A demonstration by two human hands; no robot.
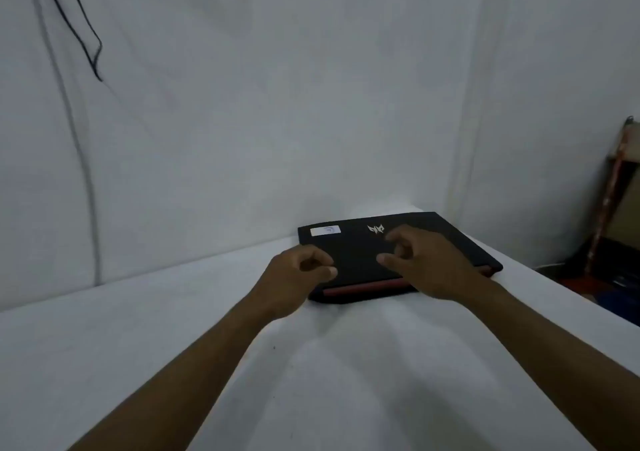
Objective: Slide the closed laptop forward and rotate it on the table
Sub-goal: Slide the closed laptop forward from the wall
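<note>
Closed laptop (360,253): black lid down, lying flat on the table (173,346), which is covered in a white cloth. It sits at the far end of the surface, close to the pale wall (277,104), and is skewed — its right end is turned toward me and nearer the table's right edge. A red strip (363,288) runs along the edge facing me. On the lid I note a silver emblem (376,229) near the far middle and a white sticker (325,231) toward the far left corner.

My left hand (294,277) is at the near left corner of the laptop. Its fingers are curled loosely inward with the thumb pointing right over the lid; it clamps nothing, and whether the fingertips actually touch the lid I cannot tell.

My right hand (426,263) is over the middle and right part of the lid, palm down. Fingers are bent and somewhat apart, thumb stretched left toward the other hand; it hides part of the near edge. It rests on or just over the lid rather than closing around anything — contact is not certain from this view.

Both forearms reach in from the lower edge, bare.

Surroundings: a dark cable (86,31) hangs on the wall at upper left. To the right, past the table, a reddish frame (609,201) leans by the wall above dim clutter I cannot make out
</note>
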